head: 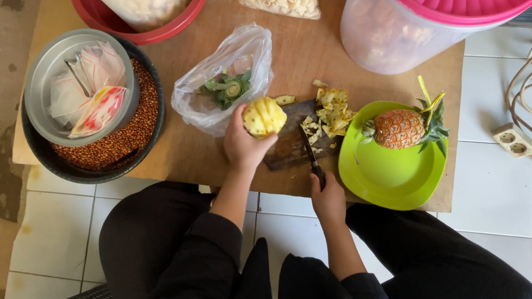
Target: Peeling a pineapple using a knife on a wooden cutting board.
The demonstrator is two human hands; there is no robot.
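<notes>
Yellow and bare of skin, the peeled pineapple (264, 116) is sitting in your left hand (244, 145), whose fingers are wrapping it from below, just above the dark cutting board (287, 146). Your right hand (328, 200) is gripping the knife (312, 156), its fingers closing on the handle while the blade is lying across the board among peel scraps (330, 110). A whole pineapple (403, 128) is resting on the green plate (388, 177) nearby on the cardboard surface (304, 47).
</notes>
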